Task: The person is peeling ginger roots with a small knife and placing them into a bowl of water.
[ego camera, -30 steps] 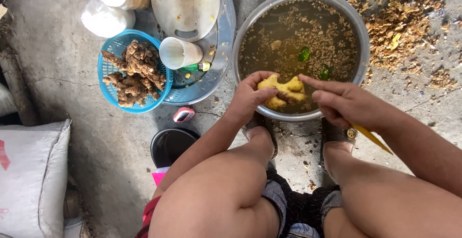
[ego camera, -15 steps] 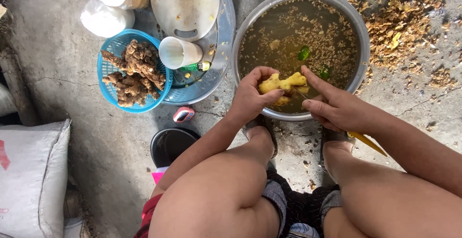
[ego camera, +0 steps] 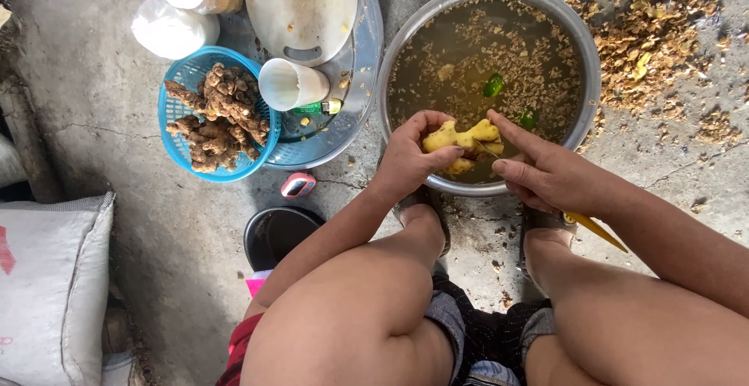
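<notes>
Left hand closed around a peeled yellow ginger root, held over the near rim of a large metal basin; right hand gripping a yellow-handled knife, thin blade laid against the root; basin filled with murky water, floating peel scraps and two green bits; blue basket to the left heaped with unpeeled brown ginger; beside it a round metal tray carrying a white cup on its side and a white board; black pot near the left knee.
</notes>
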